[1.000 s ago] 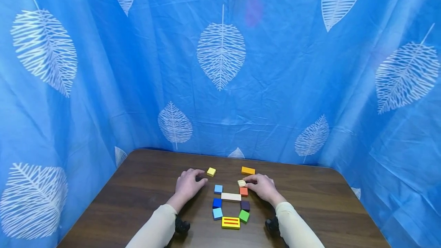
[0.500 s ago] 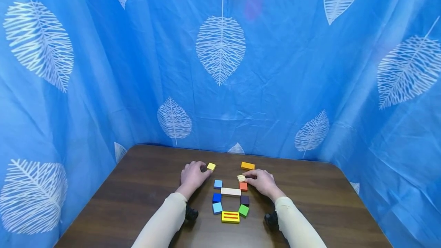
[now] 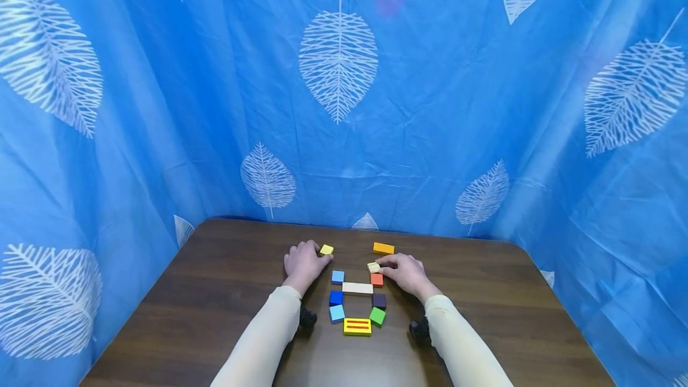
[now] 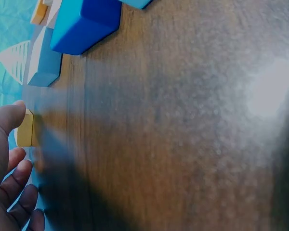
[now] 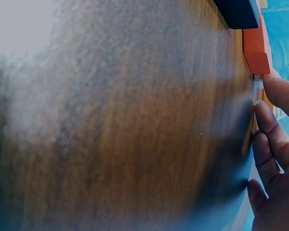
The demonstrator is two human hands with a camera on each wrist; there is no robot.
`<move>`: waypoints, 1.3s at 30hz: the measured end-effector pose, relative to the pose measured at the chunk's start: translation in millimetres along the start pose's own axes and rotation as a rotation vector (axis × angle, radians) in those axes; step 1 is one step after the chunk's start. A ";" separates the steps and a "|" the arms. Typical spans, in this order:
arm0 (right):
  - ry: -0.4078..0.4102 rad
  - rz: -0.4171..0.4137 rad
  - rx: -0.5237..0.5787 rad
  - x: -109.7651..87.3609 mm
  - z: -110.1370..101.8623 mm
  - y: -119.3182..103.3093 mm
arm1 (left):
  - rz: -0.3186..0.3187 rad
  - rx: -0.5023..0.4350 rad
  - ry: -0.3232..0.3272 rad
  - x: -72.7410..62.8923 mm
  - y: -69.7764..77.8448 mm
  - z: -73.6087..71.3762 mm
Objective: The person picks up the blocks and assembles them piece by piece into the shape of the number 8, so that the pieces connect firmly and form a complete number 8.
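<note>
My left hand reaches to a small yellow block at the back of the table, thumb and forefinger set on either side of it. In the left wrist view the same yellow block shows between the thumb and the nearest finger. At the right, my right hand pinches a cream block with lines on it by its right end. That block lies just behind a red block. In the right wrist view the red block hides most of the cream one.
Between the arms, blocks form a figure: a long pale block, light blue, dark blue, dark purple, green and a striped yellow block. An orange block lies behind. A blue curtain hangs beyond the table.
My left hand has moved forward and right to the yellow block, its thumb and forefinger closing about it. The right hand stays at the cream block. The head view has tilted slightly upward-shifting items.
</note>
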State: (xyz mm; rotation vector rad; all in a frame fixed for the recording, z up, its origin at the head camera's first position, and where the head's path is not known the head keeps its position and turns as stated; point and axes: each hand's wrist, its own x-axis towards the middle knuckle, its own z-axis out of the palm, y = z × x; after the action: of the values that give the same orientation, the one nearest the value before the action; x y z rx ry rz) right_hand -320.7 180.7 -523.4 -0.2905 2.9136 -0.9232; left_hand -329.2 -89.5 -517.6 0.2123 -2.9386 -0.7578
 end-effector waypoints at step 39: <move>-0.016 -0.004 -0.005 4.2 -2.3 -2.0 | 0.130 0.025 -0.031 6.7 -21.7 -3.2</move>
State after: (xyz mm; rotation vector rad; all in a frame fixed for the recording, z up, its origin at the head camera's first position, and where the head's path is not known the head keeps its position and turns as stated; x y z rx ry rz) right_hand -324.8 179.5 -520.4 -0.3020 2.9027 -0.9093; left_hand -333.0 -110.9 -525.0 0.0105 -2.9569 -0.7121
